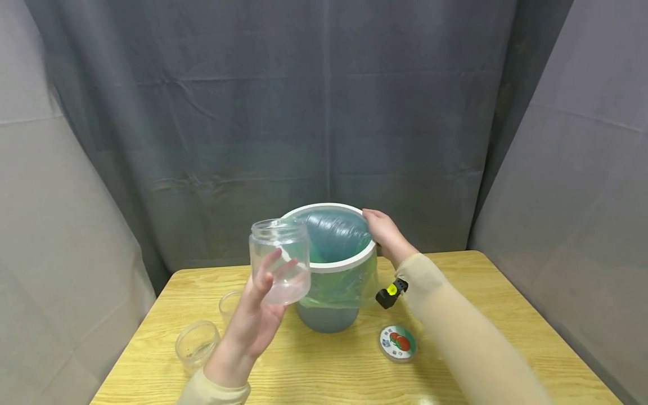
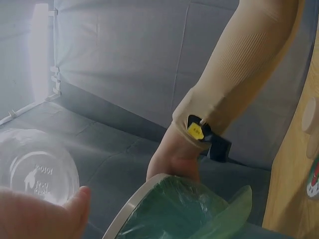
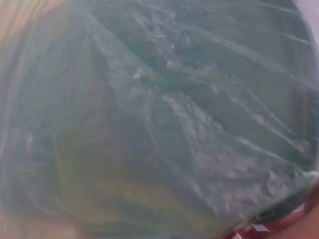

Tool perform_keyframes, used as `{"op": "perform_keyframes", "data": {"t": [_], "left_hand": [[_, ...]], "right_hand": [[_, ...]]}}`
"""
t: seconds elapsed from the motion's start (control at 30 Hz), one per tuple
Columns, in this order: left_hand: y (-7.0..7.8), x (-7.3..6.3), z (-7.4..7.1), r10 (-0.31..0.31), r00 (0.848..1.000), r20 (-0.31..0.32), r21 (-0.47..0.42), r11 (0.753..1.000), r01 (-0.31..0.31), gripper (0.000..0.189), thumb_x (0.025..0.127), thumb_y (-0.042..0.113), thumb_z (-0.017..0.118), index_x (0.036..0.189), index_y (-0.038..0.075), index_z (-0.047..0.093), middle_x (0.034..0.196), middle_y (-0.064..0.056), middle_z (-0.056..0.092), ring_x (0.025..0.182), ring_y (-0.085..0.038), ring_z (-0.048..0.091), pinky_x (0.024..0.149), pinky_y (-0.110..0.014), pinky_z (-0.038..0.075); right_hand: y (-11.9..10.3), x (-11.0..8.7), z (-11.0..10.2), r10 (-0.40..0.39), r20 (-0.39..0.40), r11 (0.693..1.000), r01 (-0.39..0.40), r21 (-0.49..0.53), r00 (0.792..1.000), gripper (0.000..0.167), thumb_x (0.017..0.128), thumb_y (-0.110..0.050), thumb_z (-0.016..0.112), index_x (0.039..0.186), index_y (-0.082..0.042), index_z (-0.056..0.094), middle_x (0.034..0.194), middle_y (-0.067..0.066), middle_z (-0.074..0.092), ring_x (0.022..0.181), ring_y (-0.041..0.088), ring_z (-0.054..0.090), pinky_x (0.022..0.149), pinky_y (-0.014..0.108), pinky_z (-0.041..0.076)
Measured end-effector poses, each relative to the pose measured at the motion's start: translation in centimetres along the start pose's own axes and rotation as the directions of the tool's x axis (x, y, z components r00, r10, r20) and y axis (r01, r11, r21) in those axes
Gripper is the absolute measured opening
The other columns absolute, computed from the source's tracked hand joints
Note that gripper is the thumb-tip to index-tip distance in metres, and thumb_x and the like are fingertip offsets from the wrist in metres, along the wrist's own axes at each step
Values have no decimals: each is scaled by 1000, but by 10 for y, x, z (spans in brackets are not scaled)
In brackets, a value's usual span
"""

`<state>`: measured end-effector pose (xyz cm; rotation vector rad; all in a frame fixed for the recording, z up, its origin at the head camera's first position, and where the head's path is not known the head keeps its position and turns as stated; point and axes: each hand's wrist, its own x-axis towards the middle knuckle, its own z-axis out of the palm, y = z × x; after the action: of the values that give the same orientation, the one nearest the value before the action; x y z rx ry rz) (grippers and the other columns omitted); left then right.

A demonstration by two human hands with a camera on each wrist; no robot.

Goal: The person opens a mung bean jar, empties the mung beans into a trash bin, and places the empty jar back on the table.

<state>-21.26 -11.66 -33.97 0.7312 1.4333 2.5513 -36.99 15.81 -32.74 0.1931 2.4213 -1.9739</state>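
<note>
My left hand (image 1: 258, 318) holds a clear plastic jar (image 1: 280, 239) without a lid, raised in front of the bin's left side. Through its wall the fingers show. In the left wrist view the jar's round base (image 2: 42, 172) has raised marks. A grey bin with a white rim (image 1: 349, 263) stands on the table, lined with a thin green plastic bag (image 1: 336, 289) folded over the outside. At the bin's right edge, my right hand (image 1: 386, 233) grips the rim; its fingertips are hidden. The green bag (image 3: 174, 109) fills most of the right wrist view.
Two more clear containers, one nearer (image 1: 197, 340) and one partly behind my left arm (image 1: 229, 302), stand at the table's left. A round lid-like disc with a red tomato picture (image 1: 397, 342) lies right of the bin. Grey curtains (image 1: 253, 112) enclose the wooden table (image 1: 314, 377).
</note>
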Motion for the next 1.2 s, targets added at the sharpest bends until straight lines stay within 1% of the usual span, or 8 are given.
{"op": "perform_keyframes", "data": {"t": [0.17,0.37,0.53,0.77,0.9,1.0,1.1,1.2], "left_hand": [[1,-7,-10,-3,1000,-12,63,998,4,54,99,37,67,144,25,40,145,-4,49,128,-20,58,107,-28,49],[4,-13,-22,26,998,-62,158,987,-16,39,104,22,58,140,31,47,138,3,54,122,-15,60,101,-26,51],[4,-20,-31,56,991,-119,279,960,-21,35,106,20,54,138,34,50,133,8,57,122,-13,57,102,-26,48],[1,-29,-42,78,979,-187,398,917,3,40,102,10,56,137,28,48,131,8,59,123,-16,50,102,-27,43],[-2,-33,-47,102,966,-236,488,872,27,58,94,-3,65,143,18,42,130,6,61,119,-12,55,100,-22,47],[-4,-37,-50,73,952,-298,552,826,109,70,89,-4,72,147,8,35,137,-5,58,125,-17,55,100,-17,48],[-7,-42,-55,32,938,-345,594,781,192,78,86,-2,78,148,2,31,146,-16,49,136,-30,50,111,-29,46],[-13,-48,-62,25,935,-354,657,718,230,86,81,4,85,148,2,32,150,-20,44,143,-40,43,120,-53,35]], "right_hand": [[3,-10,-9,-64,-24,994,62,-93,998,58,112,-36,34,161,-4,30,166,18,33,153,35,33,124,51,31],[7,-28,-26,-192,-71,954,169,-247,979,56,112,-35,35,160,-4,33,166,21,30,155,38,26,126,54,25],[17,-43,-41,-278,-80,908,234,-349,957,56,112,-34,38,158,-3,36,161,24,34,151,40,30,125,55,26],[37,-70,-56,-393,-36,827,336,-451,919,53,112,-32,41,155,-1,41,152,24,42,139,42,45,116,59,37],[46,-88,-59,-442,3,784,388,-485,897,51,111,-29,45,153,-1,44,152,25,42,138,43,44,112,62,40],[54,-98,-61,-467,17,755,409,-512,884,50,111,-28,47,153,-1,44,153,25,41,140,45,42,112,65,38],[62,-104,-62,-503,26,718,435,-543,864,50,110,-25,51,153,-1,45,153,26,42,141,46,42,113,66,36],[70,-111,-62,-545,28,679,461,-571,838,49,108,-22,54,151,-1,47,150,25,45,140,46,43,113,65,36]]}}
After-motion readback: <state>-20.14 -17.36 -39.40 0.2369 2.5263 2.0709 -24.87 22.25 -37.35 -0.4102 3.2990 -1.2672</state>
